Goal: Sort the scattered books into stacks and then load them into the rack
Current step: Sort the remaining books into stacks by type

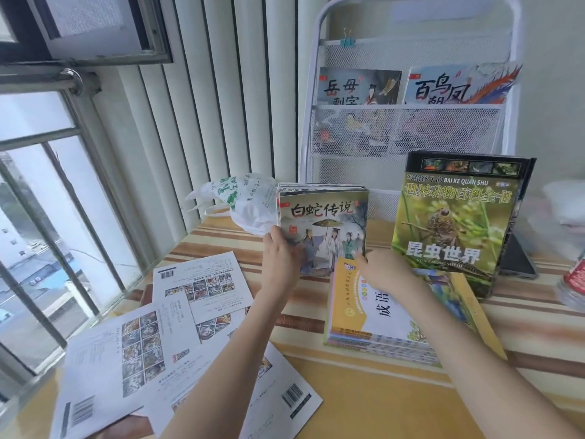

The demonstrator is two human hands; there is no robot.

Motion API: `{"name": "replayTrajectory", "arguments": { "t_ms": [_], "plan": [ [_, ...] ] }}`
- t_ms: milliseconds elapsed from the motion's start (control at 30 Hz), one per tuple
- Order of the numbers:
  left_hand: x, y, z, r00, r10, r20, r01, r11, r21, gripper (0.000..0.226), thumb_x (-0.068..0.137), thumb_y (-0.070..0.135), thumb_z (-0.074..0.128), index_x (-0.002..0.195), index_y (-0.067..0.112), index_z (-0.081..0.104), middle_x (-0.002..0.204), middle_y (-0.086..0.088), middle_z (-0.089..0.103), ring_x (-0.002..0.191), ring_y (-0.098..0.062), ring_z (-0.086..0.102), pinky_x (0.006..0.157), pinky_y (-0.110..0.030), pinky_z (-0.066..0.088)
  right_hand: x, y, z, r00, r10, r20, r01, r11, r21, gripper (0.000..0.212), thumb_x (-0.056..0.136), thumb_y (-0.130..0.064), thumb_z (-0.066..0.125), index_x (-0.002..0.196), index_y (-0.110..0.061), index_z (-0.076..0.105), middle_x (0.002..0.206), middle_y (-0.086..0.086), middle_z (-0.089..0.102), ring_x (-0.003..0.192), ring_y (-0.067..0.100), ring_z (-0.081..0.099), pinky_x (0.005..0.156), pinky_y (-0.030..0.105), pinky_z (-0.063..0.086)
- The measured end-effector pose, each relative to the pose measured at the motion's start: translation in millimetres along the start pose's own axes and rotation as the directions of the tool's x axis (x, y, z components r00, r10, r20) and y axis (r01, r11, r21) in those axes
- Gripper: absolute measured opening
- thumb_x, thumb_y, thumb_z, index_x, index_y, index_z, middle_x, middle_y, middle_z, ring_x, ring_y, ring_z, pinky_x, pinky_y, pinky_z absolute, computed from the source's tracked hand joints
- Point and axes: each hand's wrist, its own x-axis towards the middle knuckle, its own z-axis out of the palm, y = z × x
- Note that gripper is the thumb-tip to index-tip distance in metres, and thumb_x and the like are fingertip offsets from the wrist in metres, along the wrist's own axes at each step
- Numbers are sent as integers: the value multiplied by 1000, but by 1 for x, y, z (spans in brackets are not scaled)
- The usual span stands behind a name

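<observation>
Left hand: curled on the lower left corner of a stack of thin books, thumb on the front cover; the stack is held upright, its lower edge at the desk.
Right hand: placed at the stack's lower right corner, fingers bent against the cover edge; a full grip cannot be told from this view.
Held stack: several thin books, front cover showing robed figures under an umbrella; it is held in front of the rack, left of the insect book.
Insect book: a thick green-covered volume stood upright on the desk, leaning back before the rack's lower part.
Yellow stack: books laid flat on the desk, just under the right forearm.
Loose books: white back covers with barcodes, spread face down and overlapping at the desk's left side, well apart from the rack.
Rack: white mesh, stood at the desk's rear; two books are seated side by side in an upper pocket.
Bag: white plastic, lying behind the held stack's left edge.
</observation>
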Motion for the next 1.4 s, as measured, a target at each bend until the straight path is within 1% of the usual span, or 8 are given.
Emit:
{"name": "replayTrajectory", "arguments": {
  "t_ms": [400, 567, 733, 867, 1000, 1133, 1267, 1400],
  "plan": [
    [-4, -1, 7, 994, -32, -101, 29, 999, -39, 27, 92, 14, 53, 96, 5, 28, 88, -16, 52, 74, -31, 47, 58, -36, 33, -32, 0, 9, 995, -18, -97, 15, 999, -32, 58, 100, -45, 17, 57, -15, 42, 60, 6, 52, 59, 24, 56, 69, 36, 52],
    [-8, -1, 6, 985, -139, -101, 130, 988, -87, 55, 92, 21, 56, 130, 1, 22, 74, -14, 55, 67, -34, 53, 55, -33, 34, -40, -4, 7, 980, -8, -199, 10, 1000, 7, 46, 100, -40, 24, 68, -15, 46, 64, 3, 53, 64, 24, 54, 63, 31, 44],
    [-13, -1, 1, 969, -224, 99, 233, 969, -86, 38, 101, 32, 35, 121, -1, 35, 103, -24, 58, 85, -32, 53, 66, -34, 34, -48, -9, -5, 888, -133, -441, 168, 985, 41, 22, 98, -26, 40, 87, -15, 56, 73, -4, 56, 69, 22, 53, 72, 32, 44],
    [-22, -10, -24, 981, -146, 127, 154, 986, -58, 31, 103, 28, 29, 118, 5, 42, 118, -23, 51, 105, -35, 50, 78, -35, 35, -68, -40, -21, 800, -177, -573, 395, 875, 281, 19, 98, -23, 43, 90, -15, 58, 72, -5, 56, 67, 19, 53, 56, 30, 40],
    [-28, -40, -66, 960, -267, 77, 221, 901, 372, 51, 100, 30, 34, 141, 0, 28, 152, -22, 24, 139, -41, 21, 111, -52, 22, -97, -101, -9, 847, -372, -380, 504, 788, 354, 23, 98, -30, 40, 115, -19, 51, 102, 3, 65, 89, 21, 62, 73, 38, 51],
    [-41, -81, -120, 929, -369, -13, 321, 791, 521, 64, 95, 39, 40, 144, 1, 25, 151, -24, 25, 140, -43, 18, 116, -51, 12, -94, -140, 29, 907, -420, -39, 404, 839, 365, 43, 99, -33, 37, 139, -21, 30, 128, 10, 55, 109, 28, 56, 85, 40, 48],
    [-72, -109, -179, 845, -516, -140, 501, 673, 545, 65, 91, 42, 47, 142, 8, 29, 149, -22, 28, 138, -43, 20, 113, -54, 16, -78, -161, 66, 910, -408, 73, 375, 885, 275, 57, 100, -37, 35, 150, -18, 16, 158, 2, 15, 145, 21, 14, 117, 41, 18],
    [-90, -134, -209, 802, -585, -121, 546, 635, 547, 85, 81, 69, 49, 137, 6, 36, 143, -20, 39, 132, -42, 32, 108, -52, 29, -68, -180, 79, 971, -229, 63, 222, 970, 95, 63, 98, -51, 26, 151, -22, 8, 159, 3, 4, 146, 27, -1, 115, 55, 0]
  ]
}}
